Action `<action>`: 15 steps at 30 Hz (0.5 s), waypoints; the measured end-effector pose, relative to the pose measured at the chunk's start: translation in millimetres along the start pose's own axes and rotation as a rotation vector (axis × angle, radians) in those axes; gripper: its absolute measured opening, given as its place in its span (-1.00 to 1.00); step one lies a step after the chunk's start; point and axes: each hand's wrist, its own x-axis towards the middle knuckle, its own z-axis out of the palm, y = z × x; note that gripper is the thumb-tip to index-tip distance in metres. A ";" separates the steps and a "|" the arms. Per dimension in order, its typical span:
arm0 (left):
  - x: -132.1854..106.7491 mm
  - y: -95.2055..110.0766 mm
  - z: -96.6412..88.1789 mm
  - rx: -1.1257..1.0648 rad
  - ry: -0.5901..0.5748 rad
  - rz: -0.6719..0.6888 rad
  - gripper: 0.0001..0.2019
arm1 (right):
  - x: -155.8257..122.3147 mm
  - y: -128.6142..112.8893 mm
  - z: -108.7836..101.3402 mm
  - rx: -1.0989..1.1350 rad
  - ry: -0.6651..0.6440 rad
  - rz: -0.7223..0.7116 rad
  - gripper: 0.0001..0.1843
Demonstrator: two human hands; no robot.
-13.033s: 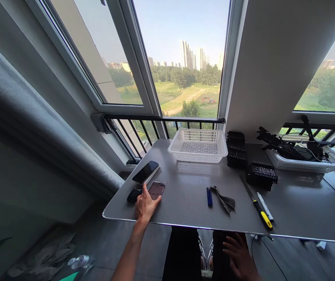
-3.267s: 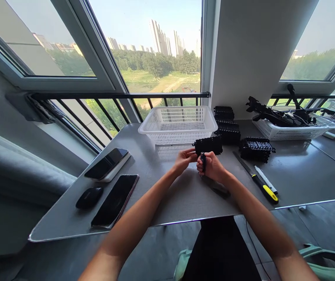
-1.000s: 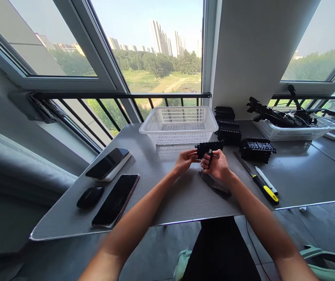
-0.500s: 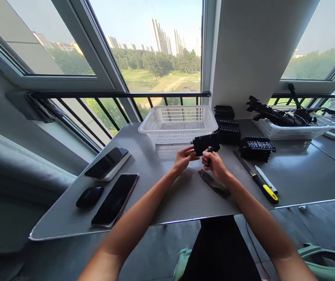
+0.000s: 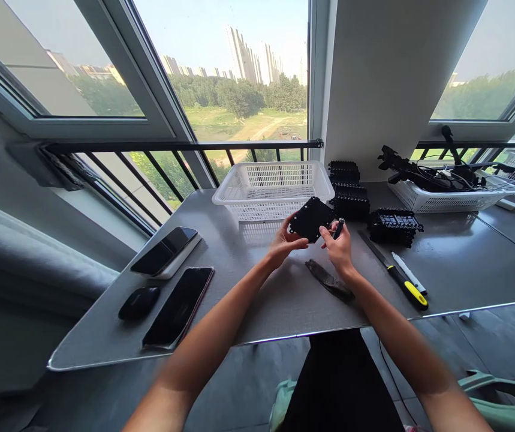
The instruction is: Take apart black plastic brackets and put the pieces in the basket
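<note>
My left hand [image 5: 283, 246] grips a flat black plastic part [image 5: 311, 220] by its left edge, thumb on the near side. Small knobs and holes line the part's border, and its broad face is tilted toward me. My right hand [image 5: 339, 251] is closed around a small dark tool [image 5: 339, 228] with a shiny end; its exact kind is too small to make out. The right thumb and fingers also touch the part's lower right corner. Below the hands, a crumpled dark grey strip [image 5: 329, 281], perhaps cloth, lies on the table.
Behind my hands stands a white plastic basket [image 5: 234, 207]. Stacks of similar black parts [image 5: 351, 203] sit to its right, with another stack [image 5: 395, 227] nearer. A yellow-black handled file [image 5: 407, 288] and white marker [image 5: 407, 273] lie right. Phones [image 5: 178, 307] and a black case [image 5: 139, 303] lie left.
The black part has been turned, so its broad flat face now shows, raised slightly. My right hand has shifted right with the small tool, which now points up and away at the right.
</note>
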 end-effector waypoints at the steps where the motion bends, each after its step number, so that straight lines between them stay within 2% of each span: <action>1: 0.2 -1.1 1.5 0.010 0.000 0.027 0.00 | 0.5 0.6 0.1 0.001 0.014 -0.004 -0.63; 4: 1.3 -2.8 2.6 0.057 0.010 0.051 -0.06 | 2.2 3.1 0.2 0.028 0.013 0.007 -0.64; 9: 3.7 0.7 -3.9 0.154 0.095 0.014 -0.40 | 5.2 5.4 -1.6 0.010 0.059 -0.011 -0.67; 12: 5.5 0.5 -5.9 0.181 0.136 0.008 -0.39 | 5.5 3.1 -2.9 -0.046 0.074 -0.086 -0.74; 15: 6.2 -2.3 -5.6 0.181 0.114 -0.026 -0.35 | 4.0 -1.0 -3.5 -0.113 0.069 -0.146 -0.79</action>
